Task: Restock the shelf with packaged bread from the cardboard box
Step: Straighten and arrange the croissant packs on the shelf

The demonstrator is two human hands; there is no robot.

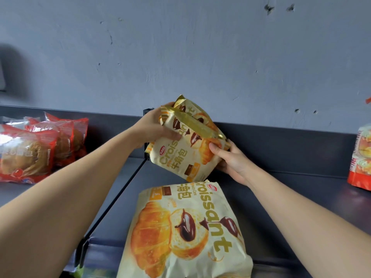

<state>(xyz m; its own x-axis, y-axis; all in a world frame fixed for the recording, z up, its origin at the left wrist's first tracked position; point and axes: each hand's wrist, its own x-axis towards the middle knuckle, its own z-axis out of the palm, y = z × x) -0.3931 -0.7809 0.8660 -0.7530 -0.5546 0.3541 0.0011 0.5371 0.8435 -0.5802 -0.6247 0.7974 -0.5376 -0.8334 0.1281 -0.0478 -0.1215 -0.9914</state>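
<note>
A cream and yellow croissant bag (pixel 180 151) stands tilted at the back of the dark shelf (pixel 281 187). My left hand (pixel 154 127) grips its upper left side and my right hand (pixel 230 157) holds its right edge. A second, larger-looking croissant bag (pixel 184 231) lies flat on the shelf in front of it, nearest the camera. The cardboard box is not in view.
Red packs of round bread (pixel 40 145) fill the shelf section on the left, beyond a thin black wire divider (pixel 120 189). An orange and white bread pack (pixel 361 157) stands at the right edge. A grey wall (pixel 200 57) rises behind the shelf.
</note>
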